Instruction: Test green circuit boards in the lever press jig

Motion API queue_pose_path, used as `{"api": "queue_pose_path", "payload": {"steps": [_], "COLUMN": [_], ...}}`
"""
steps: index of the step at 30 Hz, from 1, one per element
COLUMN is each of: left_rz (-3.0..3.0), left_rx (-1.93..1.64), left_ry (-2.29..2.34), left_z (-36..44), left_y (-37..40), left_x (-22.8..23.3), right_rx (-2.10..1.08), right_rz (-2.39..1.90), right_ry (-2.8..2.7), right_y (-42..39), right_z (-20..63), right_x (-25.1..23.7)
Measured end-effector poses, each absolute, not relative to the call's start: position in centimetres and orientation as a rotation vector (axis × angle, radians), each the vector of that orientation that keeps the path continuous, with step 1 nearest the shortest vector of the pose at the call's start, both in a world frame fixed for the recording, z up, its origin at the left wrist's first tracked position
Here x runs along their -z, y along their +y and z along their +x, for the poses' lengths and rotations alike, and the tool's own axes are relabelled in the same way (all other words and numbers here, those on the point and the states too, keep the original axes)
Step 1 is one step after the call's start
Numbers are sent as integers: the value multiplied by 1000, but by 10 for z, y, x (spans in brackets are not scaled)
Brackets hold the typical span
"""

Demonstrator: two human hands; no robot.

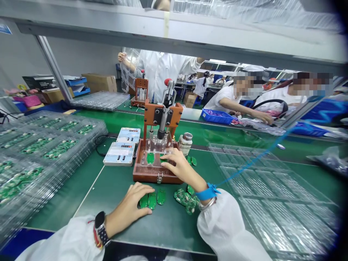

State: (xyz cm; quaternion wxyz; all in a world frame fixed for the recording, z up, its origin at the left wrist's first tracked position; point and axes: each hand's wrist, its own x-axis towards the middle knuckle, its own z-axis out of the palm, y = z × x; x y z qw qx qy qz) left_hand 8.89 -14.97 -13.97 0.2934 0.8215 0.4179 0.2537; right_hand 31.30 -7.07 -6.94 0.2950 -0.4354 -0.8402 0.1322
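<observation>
My right hand (pixel 178 165) reaches into the test fixture (pixel 159 170), its thumb and fingertips closed about a small green circuit board (pixel 163 158) that they partly hide. Another green board (pixel 150 158) lies in the fixture to the left of it. Above them are a clear pressing plate and an upright toggle clamp (pixel 165 112) with a red knob. On the mat in front, my left hand (pixel 132 203) rests with thumb and fingers apart around two green boards (pixel 151 201). One more board (pixel 161 197) lies just right of them. A loose pile of boards (pixel 186 199) is under my right forearm.
Two white meter boxes (pixel 119 154) stand left of the fixture, a bottle (pixel 186 143) right of it. Stacked clear trays (pixel 54 174) with boards fill the left; clear trays (pixel 274 195) lie right. A blue cord (pixel 252 159) runs from my right wrist. Co-workers are opposite, below an overhead shelf (pixel 174 25).
</observation>
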Motion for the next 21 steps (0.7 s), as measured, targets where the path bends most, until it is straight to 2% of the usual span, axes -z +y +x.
{"api": "queue_pose_path", "payload": {"steps": [8,16,21], "left_rz": [2192,2317,2234], "left_rx": [-720,-1323,-1441], "left_ry": [1117,1141,1228], "left_z": [88,68,63], "left_y": [-150,-135,-100], "left_x": [139,111,86], "right_rx": [-379,-304,-105], "right_rz": [-1076,-1007,-961], "right_ry": [-2317,-2296,-2299], "right_y": [-68,-59,-68], "right_z": [274,270,267], "right_x": [68,74,75]}}
